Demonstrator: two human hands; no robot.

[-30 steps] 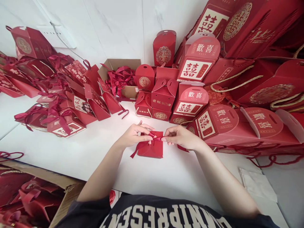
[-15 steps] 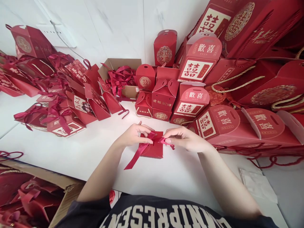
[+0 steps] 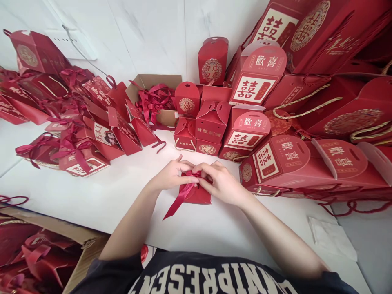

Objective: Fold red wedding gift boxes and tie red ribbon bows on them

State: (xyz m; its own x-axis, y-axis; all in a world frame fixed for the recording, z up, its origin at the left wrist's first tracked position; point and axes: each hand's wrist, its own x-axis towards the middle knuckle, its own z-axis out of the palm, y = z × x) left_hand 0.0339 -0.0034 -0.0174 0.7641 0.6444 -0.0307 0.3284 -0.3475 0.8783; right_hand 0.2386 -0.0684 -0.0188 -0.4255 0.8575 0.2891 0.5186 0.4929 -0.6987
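A small red gift box point(image 3: 200, 196) lies on the white table in front of me, partly covered by my hands. A dark red ribbon point(image 3: 179, 201) crosses its top, and one long end hangs off toward the lower left. My left hand point(image 3: 174, 174) pinches the ribbon between thumb and fingers at the box's left side. From the right, my right hand point(image 3: 217, 179) reaches over the box, its thumb and fingers closed on the ribbon close to the left fingertips. The fingers hide the middle of the ribbon, so I cannot see whether a knot is there.
An open cardboard box of loose ribbons point(image 3: 165, 117) stands at the back. Ribboned red boxes point(image 3: 82, 157) crowd the left, and more red gift boxes point(image 3: 278, 161) are stacked right. A carton point(image 3: 88, 257) with red packages sits at lower left. White tissue point(image 3: 332, 237) lies at right.
My right hand has moved left, from the box's right side to over its top, bringing its ribbon end against my left fingers. My left hand has stayed nearly in place.
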